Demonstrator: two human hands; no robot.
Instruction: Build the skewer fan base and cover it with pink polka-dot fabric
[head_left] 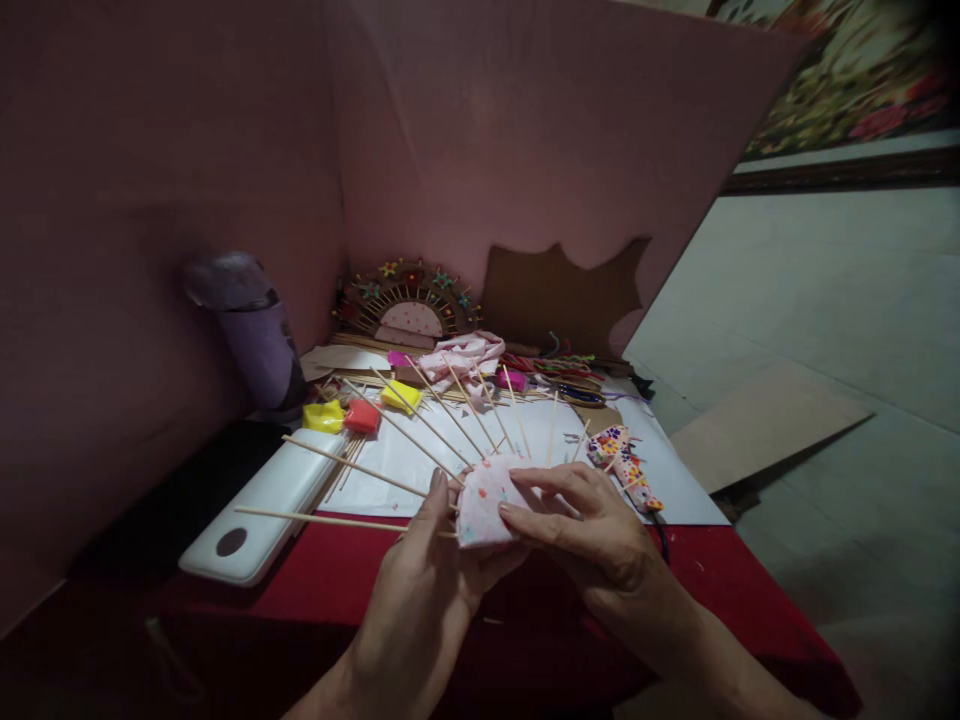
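Between my two hands is a half-round, fabric-covered fan base (487, 505), pale with small coloured specks. Several thin wooden sticks (442, 390) spread outward from its curved edge like rays. My left hand (427, 560) grips the base from the left and below, its thumb beside the lower sticks. On the right, my right hand (600, 530) has its thumb and fingers on the cloth face of the base. The fingertips under the base are hidden. Beyond my right hand lies a piece wrapped in flowered fabric (626, 465) with short sticks poking out.
A white case (255, 515) and a purple bottle (259, 330) stand left. Yellow packets (401, 396) and a red packet (361, 416) lie on white paper (525, 430). Behind are a decorated fan (409, 300), pink cloth (461, 355), coloured cords (547, 362) and a brown cut-out board (562, 290).
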